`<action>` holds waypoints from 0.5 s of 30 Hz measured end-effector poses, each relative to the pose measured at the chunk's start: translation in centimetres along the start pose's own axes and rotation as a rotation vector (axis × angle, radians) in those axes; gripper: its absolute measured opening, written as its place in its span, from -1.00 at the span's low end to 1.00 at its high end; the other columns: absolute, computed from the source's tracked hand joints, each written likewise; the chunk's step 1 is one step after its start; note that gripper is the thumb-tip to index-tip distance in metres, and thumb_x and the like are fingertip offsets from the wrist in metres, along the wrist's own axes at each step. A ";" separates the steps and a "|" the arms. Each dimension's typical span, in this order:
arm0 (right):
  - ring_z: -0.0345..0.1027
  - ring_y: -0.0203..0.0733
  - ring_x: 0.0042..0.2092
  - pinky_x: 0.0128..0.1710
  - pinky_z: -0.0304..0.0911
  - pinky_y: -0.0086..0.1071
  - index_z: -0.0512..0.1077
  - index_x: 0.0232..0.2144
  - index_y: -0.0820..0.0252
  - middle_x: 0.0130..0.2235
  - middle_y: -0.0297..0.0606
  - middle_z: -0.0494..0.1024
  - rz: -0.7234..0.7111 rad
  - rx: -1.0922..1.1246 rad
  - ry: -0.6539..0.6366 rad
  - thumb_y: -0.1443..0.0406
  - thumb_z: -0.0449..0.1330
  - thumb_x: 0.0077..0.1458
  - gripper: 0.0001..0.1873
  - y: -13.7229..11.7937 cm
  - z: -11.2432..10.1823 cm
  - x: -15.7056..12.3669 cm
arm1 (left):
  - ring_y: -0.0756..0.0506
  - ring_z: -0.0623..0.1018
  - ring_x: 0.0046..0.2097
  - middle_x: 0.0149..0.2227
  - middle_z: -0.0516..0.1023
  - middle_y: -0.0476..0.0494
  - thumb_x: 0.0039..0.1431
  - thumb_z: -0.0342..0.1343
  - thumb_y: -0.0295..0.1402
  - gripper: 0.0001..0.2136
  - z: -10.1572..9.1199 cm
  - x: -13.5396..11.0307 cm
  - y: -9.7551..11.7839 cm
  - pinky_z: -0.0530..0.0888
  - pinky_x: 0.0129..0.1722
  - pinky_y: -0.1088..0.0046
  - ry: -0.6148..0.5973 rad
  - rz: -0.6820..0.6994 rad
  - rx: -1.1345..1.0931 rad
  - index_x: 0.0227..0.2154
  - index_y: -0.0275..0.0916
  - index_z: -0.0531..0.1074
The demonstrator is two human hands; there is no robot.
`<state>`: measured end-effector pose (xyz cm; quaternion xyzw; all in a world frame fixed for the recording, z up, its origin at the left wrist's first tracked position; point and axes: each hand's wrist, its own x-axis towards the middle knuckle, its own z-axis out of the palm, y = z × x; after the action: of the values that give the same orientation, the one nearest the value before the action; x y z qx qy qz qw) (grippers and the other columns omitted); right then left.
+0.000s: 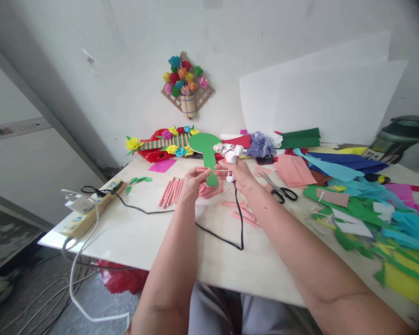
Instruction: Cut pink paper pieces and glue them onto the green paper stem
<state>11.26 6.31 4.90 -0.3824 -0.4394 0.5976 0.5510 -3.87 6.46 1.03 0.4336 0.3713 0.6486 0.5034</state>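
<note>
My right hand (pixel 240 174) is wrapped round a white glue gun (pixel 233 157), its black cord trailing down over the table. Close beside it, my left hand (pixel 194 180) pinches a thin pink paper roll (pixel 206 170). The roll reaches toward the fingers of my right hand; whether those also touch it I cannot tell. Behind both hands is a green paper cut-out (pixel 205 143) with a round head and a narrow stem. Several pink paper rolls (pixel 171 191) lie in rows by my left forearm, and a few loose ones (pixel 244 215) lie nearer my right forearm.
Black-handled scissors (pixel 282 191) lie right of my hands, before a heap of coloured paper scraps (pixel 363 209). A power strip (pixel 94 209) with cables runs along the left edge. Flower-decorated craft work (pixel 164 143) and lilac yarn (pixel 261 145) sit along the wall. A dark bottle (pixel 398 139) stands far right.
</note>
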 end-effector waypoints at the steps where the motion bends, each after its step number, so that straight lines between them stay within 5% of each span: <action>1: 0.47 -0.23 -0.46 -0.48 0.43 -0.37 0.35 -0.41 0.19 -0.47 -0.30 0.54 0.000 -0.001 -0.007 0.33 0.24 -0.05 -0.87 0.1 0.0 0.0 | 0.08 0.41 -0.51 -0.52 0.48 -0.02 -0.36 0.38 -0.31 -0.70 0.0 0.0 0.0 0.29 -0.51 0.57 -0.002 0.000 -0.005 -0.48 -0.28 0.47; 15: 0.48 -0.19 -0.37 -0.30 0.44 -0.29 0.38 -0.45 0.18 -0.50 -0.29 0.52 -0.086 -0.110 -0.003 0.28 0.25 -0.07 -0.88 0.4 -0.1 0.4 | 0.03 0.49 -0.40 -0.47 0.52 -0.08 -0.29 0.35 -0.27 -0.74 0.3 -0.1 0.1 0.38 -0.38 0.54 -0.007 0.026 -0.057 -0.51 -0.28 0.48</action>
<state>11.13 6.75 4.50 -0.3921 -0.4885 0.5487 0.5536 -3.56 6.38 1.18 0.4261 0.3455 0.6638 0.5083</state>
